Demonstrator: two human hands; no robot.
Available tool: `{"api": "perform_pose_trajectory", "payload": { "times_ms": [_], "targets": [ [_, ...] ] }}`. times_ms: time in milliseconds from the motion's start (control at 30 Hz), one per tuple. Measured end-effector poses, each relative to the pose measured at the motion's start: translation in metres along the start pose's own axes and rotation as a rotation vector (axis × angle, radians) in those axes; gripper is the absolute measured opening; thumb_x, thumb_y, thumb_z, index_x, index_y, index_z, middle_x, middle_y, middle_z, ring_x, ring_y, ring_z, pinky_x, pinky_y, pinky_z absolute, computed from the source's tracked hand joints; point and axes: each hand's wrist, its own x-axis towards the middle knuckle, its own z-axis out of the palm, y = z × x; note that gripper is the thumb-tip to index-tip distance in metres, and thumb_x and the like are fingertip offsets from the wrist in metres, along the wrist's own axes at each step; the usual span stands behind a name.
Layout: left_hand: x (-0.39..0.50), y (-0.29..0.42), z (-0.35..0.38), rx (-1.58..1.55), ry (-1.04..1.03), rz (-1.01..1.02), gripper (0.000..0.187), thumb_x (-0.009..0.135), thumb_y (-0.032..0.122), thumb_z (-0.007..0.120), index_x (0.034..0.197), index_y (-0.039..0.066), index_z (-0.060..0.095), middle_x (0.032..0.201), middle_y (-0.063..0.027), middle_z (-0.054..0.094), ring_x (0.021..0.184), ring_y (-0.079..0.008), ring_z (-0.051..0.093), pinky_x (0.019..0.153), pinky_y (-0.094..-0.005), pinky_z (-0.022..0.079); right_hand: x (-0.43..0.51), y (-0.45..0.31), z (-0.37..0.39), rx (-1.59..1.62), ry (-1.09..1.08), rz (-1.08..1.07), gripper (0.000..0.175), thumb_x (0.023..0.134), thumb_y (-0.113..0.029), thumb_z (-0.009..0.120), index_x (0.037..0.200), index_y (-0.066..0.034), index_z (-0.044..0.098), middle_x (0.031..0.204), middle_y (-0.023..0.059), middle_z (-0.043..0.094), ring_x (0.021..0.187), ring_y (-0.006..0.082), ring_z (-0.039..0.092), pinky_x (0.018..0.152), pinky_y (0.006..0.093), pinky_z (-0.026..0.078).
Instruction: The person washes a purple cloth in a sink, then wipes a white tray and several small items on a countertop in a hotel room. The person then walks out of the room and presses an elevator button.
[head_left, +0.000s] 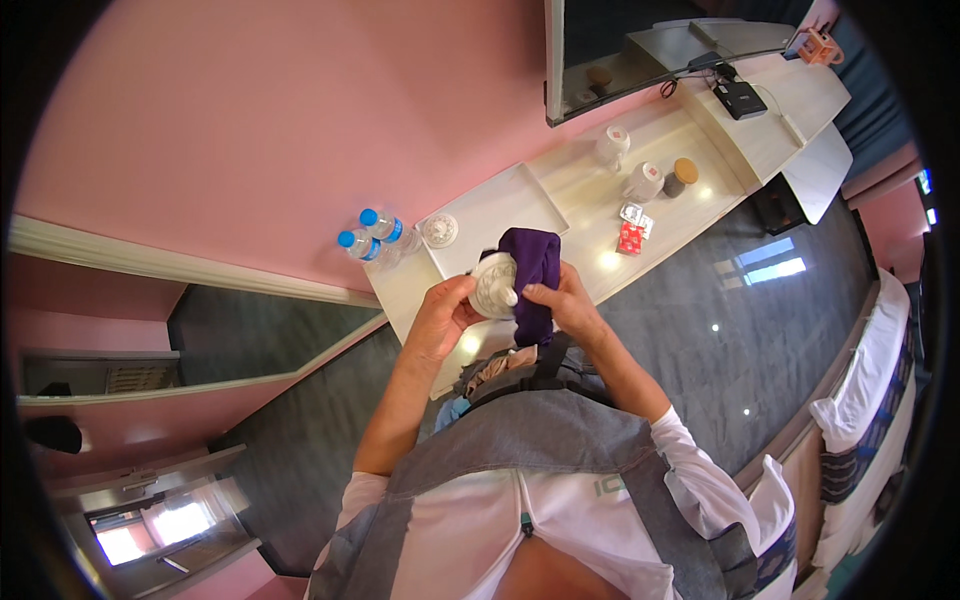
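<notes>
My left hand (442, 315) pinches the rim of a white embossed lid (491, 291) with a pointed knob. A purple cloth (534, 262) is gripped in my right hand (566, 304), its folds touching the lid's right side. Both hands are held above the front of a pale wood-look counter (600, 225). Beyond them lies a shallow white tray (517, 195). A round white embossed piece (439, 230), patterned like the lid, sits at the tray's left end.
Two water bottles (381, 225) with blue caps stand left of the tray. Upturned white mugs (643, 182), a wooden-lidded jar (681, 177) and small packets (631, 234) are farther right. A black box (739, 100) with cables lies below the wall screen (660, 45).
</notes>
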Motion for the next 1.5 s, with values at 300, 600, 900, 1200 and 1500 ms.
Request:
{"api": "perform_pose_trajectory", "payload": {
  "times_ms": [300,600,900,1200,1500],
  "targets": [
    [0.006,-0.017,0.029,-0.045,0.073,0.14,0.028,0.093,0.015,0.057,0.113,-0.004,0.056,0.103,-0.0113,0.065,0.092,-0.0185,0.065,0.079,-0.0318,0.057,0.023,-0.007,0.025,0.28,0.266,0.025,0.026,0.089,-0.018,0.059,0.107,0.0011,0.058,0.091,0.0053,0.064,0.08,0.0127,0.062,0.071,0.0269,0.051],
    [0.017,-0.054,0.03,-0.319,0.268,0.272,0.026,0.094,0.014,0.055,0.115,-0.001,0.055,0.113,-0.0092,0.062,0.101,-0.0165,0.06,0.091,-0.0315,0.048,0.011,0.033,0.034,-0.355,0.261,-0.273,0.033,0.092,-0.014,0.058,0.12,0.0008,0.05,0.102,0.004,0.059,0.092,0.0122,0.053,0.082,0.0272,0.045],
    [0.001,-0.026,0.037,0.085,0.286,0.284,0.023,0.092,0.014,0.057,0.106,-0.004,0.058,0.1,-0.0119,0.066,0.09,-0.0193,0.066,0.078,-0.0331,0.057,0.014,0.017,0.005,-0.331,0.337,-0.268,0.015,0.091,-0.012,0.059,0.098,0.0017,0.061,0.085,-0.0019,0.06,0.077,0.0078,0.052,0.069,0.024,0.046],
    [0.001,-0.03,0.027,0.682,0.339,0.375,0.017,0.089,0.013,0.063,0.089,-0.004,0.062,0.075,-0.0034,0.064,0.066,-0.0044,0.054,0.056,-0.0211,0.044,0.021,0.003,0.026,-0.619,0.277,-0.238,0.022,0.089,-0.016,0.06,0.105,0.0004,0.059,0.079,0.0035,0.064,0.07,0.0154,0.059,0.067,0.0273,0.048],
    [0.008,-0.024,0.011,0.061,0.064,0.139,0.033,0.092,0.02,0.059,0.112,-0.007,0.055,0.101,-0.0146,0.066,0.088,-0.0235,0.067,0.074,-0.0325,0.059,0.024,0.026,0.0,0.29,0.083,0.045,0.034,0.091,-0.027,0.06,0.11,0.0015,0.06,0.097,0.0073,0.066,0.085,0.0134,0.062,0.077,0.0275,0.05]
  ]
}}
